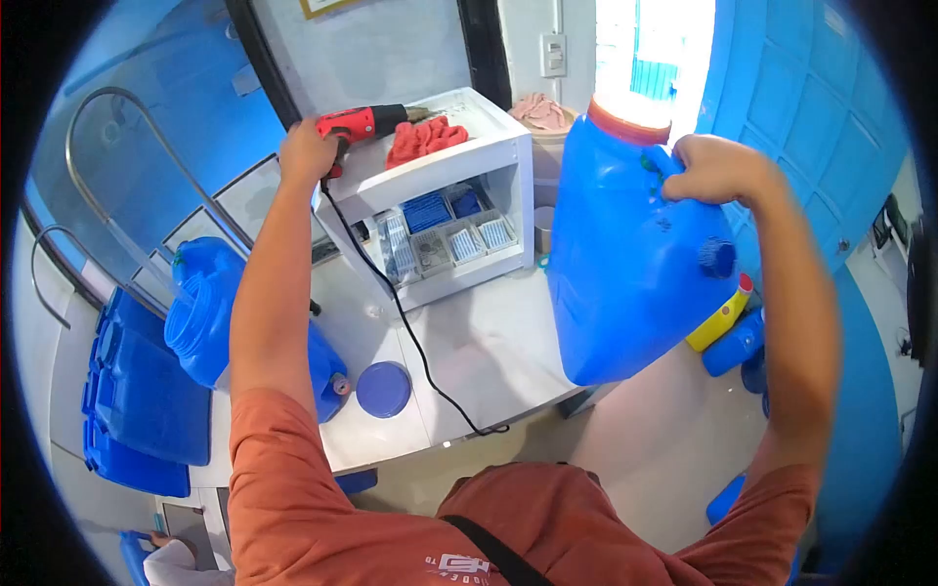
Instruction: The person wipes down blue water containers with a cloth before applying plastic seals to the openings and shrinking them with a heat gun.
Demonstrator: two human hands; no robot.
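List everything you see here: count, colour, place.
counter: 1, white, centre
shelf unit: 1, white, on counter
heat gun: 1, red and black, at shelf unit's top
cord: 1, black, trailing from heat gun
bunched cloth: 1, red, on shelf unit
large jug: 1, blue, right of shelf unit
other containers: several, blue, both sides
round lid: 1, blue, on counter
bottle: 1, yellow, floor at right
co-worker's hand: 1, bare, lower left
left hand: 1, bare, on heat gun
right hand: 1, bare, on large jug

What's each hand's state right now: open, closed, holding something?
Left hand: closed, grip on the red corded tool.
Right hand: closed, holding the blue jug near its top.
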